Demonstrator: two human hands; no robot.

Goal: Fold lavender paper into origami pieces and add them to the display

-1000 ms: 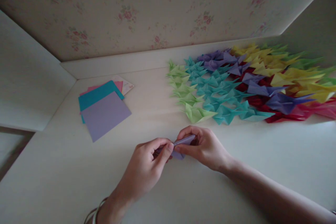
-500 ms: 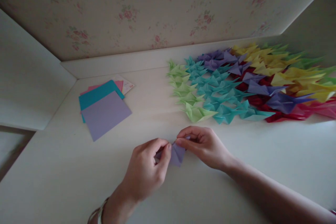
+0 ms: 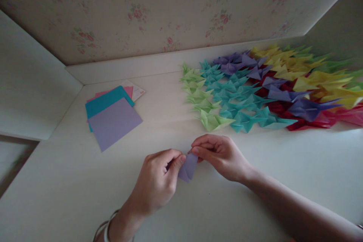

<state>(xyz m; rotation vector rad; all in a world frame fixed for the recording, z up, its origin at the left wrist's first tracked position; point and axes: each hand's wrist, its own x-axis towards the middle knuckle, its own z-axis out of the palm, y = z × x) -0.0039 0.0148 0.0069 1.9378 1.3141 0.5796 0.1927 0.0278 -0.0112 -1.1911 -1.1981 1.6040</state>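
Observation:
A small folded piece of purple origami paper [image 3: 188, 168] is held between my two hands above the white tabletop. My left hand [image 3: 160, 179] pinches its left side between thumb and fingers, hiding part of it. With thumb and fingertips, my right hand [image 3: 217, 155] grips the upper right corner. The fold hangs down between the hands in a pointed shape with a crease line. Past my left hand lies a flat purple sheet [image 3: 115, 124] on top of a teal sheet [image 3: 106, 102].
Pink paper [image 3: 129, 90] and a white printed card [image 3: 137, 92] peek out from under the sheets. Rows of folded paper cranes fill the back right: light green [image 3: 213, 120], teal [image 3: 245, 121], purple [image 3: 306, 109], red [image 3: 309, 124] and yellow [image 3: 320, 83]. A floral wall [image 3: 159, 15] rises behind.
The purple fold has turned and closed up between my fingers, now showing a narrower, flatter face. Both hands stay in nearly the same place.

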